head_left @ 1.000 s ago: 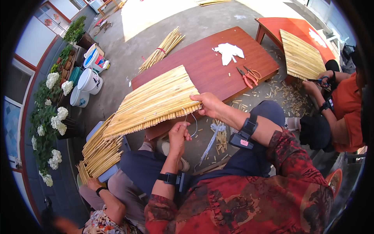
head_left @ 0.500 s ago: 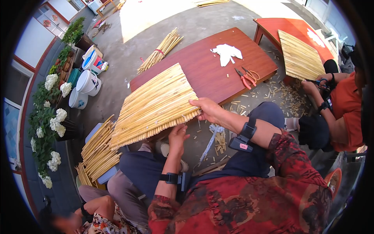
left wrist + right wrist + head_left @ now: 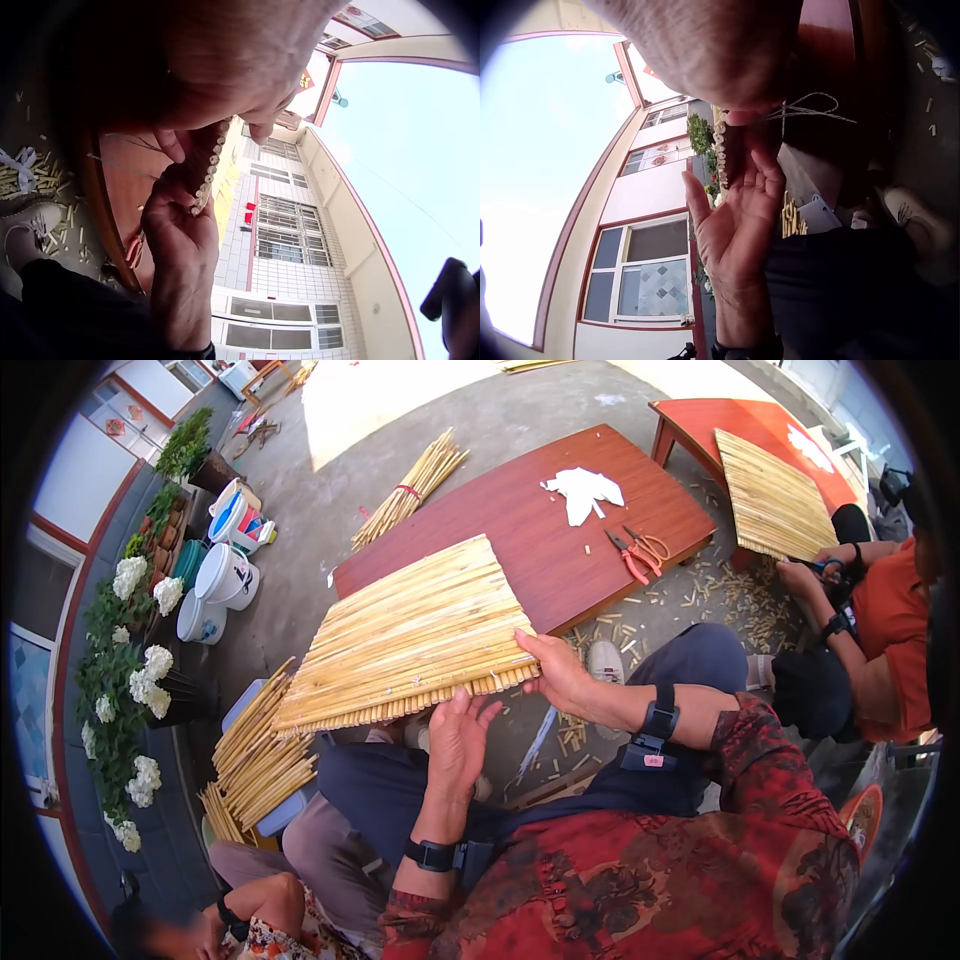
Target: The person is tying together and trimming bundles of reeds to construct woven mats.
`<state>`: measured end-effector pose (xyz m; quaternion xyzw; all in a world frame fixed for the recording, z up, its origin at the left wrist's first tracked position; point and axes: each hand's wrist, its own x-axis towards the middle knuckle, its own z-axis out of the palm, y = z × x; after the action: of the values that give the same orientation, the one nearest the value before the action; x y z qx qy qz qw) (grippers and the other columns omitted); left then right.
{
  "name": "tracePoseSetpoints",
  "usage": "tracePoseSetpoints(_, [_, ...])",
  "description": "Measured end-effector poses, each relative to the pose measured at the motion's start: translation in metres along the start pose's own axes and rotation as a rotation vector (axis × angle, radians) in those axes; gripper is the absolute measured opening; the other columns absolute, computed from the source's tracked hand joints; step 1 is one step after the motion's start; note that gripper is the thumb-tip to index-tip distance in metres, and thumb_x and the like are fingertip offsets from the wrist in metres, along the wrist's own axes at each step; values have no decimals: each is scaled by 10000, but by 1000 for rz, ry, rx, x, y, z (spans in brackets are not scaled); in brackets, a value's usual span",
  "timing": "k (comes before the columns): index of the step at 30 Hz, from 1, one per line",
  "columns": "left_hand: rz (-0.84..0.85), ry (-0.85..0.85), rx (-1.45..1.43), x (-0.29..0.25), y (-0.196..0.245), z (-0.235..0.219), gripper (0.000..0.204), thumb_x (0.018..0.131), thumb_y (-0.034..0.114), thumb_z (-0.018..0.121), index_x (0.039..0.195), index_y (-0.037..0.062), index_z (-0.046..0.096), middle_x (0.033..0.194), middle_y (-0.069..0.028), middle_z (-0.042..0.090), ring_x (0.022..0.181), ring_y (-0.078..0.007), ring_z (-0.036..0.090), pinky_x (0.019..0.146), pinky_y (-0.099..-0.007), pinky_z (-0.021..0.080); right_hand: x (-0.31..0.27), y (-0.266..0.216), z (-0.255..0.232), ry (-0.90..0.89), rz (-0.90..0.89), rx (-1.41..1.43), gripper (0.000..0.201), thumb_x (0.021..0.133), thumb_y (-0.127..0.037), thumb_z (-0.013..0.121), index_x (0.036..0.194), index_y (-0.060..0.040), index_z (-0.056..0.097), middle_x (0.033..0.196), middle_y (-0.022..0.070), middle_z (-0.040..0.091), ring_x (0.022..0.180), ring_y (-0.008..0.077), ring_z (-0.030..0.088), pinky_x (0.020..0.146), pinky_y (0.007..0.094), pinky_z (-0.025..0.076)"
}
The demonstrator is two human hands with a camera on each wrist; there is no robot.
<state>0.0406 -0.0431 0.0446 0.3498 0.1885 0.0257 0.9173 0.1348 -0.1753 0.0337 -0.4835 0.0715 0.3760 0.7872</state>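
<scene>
A mat of yellow reed sticks, tied side by side, slants over the near left part of the brown table. My right hand grips its right corner, thumb on top and fingers beneath; the left wrist view shows this hand around the row of cut stick ends. Under the near edge is my left hand, thumb at the edge. In the right wrist view its palm faces up, fingers fairly straight below the mat. A thin looped string hangs beneath the mat there.
On the brown table lie a white cloth and red-handled pliers. Loose sticks fill a blue tray at left. Cut stick pieces litter the floor. One person sits at right with another mat, another at lower left.
The left hand pinched a string below the mat a second ago; now its fingers are spread out under the near edge. The mat and right hand have shifted slightly right and down.
</scene>
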Motion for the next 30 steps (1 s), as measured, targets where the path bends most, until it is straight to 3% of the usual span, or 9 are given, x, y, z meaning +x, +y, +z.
tracePoseSetpoints(3, [18,116,96,5,-2,4,330,848,141,514,1153,51,425,1084,-93,530,1010,-216,516,804,-378,452,-16,6,3,10,-45,57,318,883,-337,439,1000,-47,494,852,41,569,652,86,519,472,216,409])
tracePoseSetpoints(7, [-21,36,155,17,4,-11,342,833,107,522,1155,39,425,1082,-113,533,963,-220,547,778,-364,488,-19,24,-3,26,-51,88,344,872,-350,453,1035,-47,462,874,43,556,682,93,511,496,232,440])
tracePoseSetpoints(10, [-108,13,213,25,15,-30,352,836,109,515,1161,19,416,1096,-127,527,953,-234,553,787,-382,487,-19,33,-2,42,121,-22,327,885,-351,437,1026,-56,450,823,54,539,599,96,486,485,240,427])
tracePoseSetpoints(12, [-92,9,120,25,17,-36,338,824,86,532,1134,-4,432,1061,-135,544,937,-226,564,757,-377,496,-21,38,1,-22,199,-73,329,891,-353,421,1026,-53,439,798,59,527,551,93,455,482,243,435])
tracePoseSetpoints(14, [-80,49,79,22,7,-47,370,835,111,531,1165,0,406,1104,-123,521,991,-231,534,827,-390,460,-14,41,1,-79,252,-142,326,893,-346,416,1031,-52,443,796,63,526,538,89,446,468,237,432])
tracePoseSetpoints(16, [54,217,-119,18,-11,-49,405,841,140,534,1192,6,383,1162,-109,482,1057,-233,485,900,-396,402,-9,42,3,-133,294,-213,323,896,-338,412,1036,-50,446,793,67,526,524,86,438,453,231,429])
tracePoseSetpoints(17, [23,189,-144,11,-15,-48,418,841,142,537,1205,20,375,1191,-98,456,1095,-228,448,936,-393,363,-7,43,5,-135,288,-253,318,897,-330,409,1038,-49,454,785,68,529,523,80,435,437,223,420])
tracePoseSetpoints(25, [-57,197,-171,14,-36,-73,374,861,147,496,1202,53,376,1162,-106,485,1047,-250,485,838,-431,436,-1,48,10,-195,279,-414,312,896,-322,413,1034,-50,483,714,58,543,492,63,418,409,210,403])
tracePoseSetpoints(30, [-16,280,-119,15,-42,-68,363,811,56,551,1145,30,411,1103,-114,510,996,-252,521,812,-445,451,-1,44,-2,-228,385,-595,320,885,-323,431,1008,-36,501,698,54,558,488,72,437,405,211,409])
